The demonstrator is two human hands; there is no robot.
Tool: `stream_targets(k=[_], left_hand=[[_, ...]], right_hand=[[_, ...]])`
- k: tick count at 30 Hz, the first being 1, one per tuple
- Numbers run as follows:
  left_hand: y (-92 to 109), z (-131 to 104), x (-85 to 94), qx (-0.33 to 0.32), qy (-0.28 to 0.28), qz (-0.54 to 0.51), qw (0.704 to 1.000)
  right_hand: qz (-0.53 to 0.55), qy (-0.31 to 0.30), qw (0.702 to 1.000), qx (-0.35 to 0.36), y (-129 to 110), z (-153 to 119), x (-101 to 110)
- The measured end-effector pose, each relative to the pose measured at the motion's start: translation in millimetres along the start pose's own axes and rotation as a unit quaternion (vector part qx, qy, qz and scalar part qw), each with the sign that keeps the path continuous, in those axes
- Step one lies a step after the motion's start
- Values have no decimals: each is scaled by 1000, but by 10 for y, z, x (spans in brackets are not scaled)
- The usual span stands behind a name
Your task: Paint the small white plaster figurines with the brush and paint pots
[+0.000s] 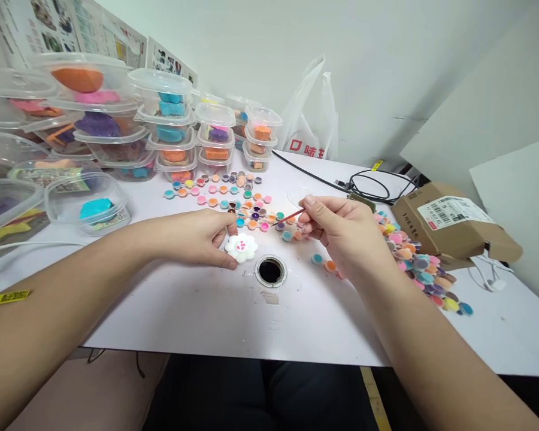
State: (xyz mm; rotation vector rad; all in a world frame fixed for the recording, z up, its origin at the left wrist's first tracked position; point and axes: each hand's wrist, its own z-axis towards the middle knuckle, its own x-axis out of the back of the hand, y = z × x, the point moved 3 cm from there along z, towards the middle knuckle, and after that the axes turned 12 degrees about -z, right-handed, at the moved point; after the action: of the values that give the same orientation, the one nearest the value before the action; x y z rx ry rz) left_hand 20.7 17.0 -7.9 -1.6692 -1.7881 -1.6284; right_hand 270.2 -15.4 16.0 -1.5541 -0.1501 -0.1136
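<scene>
Between the fingers and thumb of my left hand (pixel 202 236) is a white flower-shaped piece (pixel 241 247) with pink spots at its middle. My right hand (pixel 348 230) pinches a thin red paintbrush (pixel 291 216), its dark tip pointing left over the paint pots. Strips of small round paint pots (pixel 257 214) in many colours lie just beyond both hands. One short strip (pixel 330 266) rests partly behind my right hand. A round hole with a metal rim (pixel 257 281) sits in the white table, right of the flower.
Stacked clear tubs (pixel 170 129) with coloured pieces fill the back left. A heap of paint pots (pixel 424 272) and an open cardboard box (pixel 458 224) stand at right. A black cable (pixel 314 173) and a white plastic bag (pixel 312 114) are at the back.
</scene>
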Motion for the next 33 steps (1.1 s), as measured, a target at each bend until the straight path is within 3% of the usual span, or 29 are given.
stream_targets(k=[6, 13, 17, 20, 26, 33], left_hand=[[23, -21, 10, 1, -2, -14, 1000], [73, -41, 20, 12, 2, 8, 1000], [94, -51, 22, 11, -2, 2, 1000], [103, -55, 23, 16, -3, -2, 1000], [116, -52, 29, 18, -3, -1, 1000], [35, -31, 31, 9, -6, -30, 1000]], right_hand=[[55, -39, 998, -8, -58, 19, 94], [-16, 30, 998, 54, -78, -6, 93], [-77, 105, 987, 93, -95, -60, 57], [-105, 126, 979, 120, -112, -93, 19], [-120, 114, 976, 139, -99, -98, 5], [-112, 75, 985, 108, -84, -93, -14]])
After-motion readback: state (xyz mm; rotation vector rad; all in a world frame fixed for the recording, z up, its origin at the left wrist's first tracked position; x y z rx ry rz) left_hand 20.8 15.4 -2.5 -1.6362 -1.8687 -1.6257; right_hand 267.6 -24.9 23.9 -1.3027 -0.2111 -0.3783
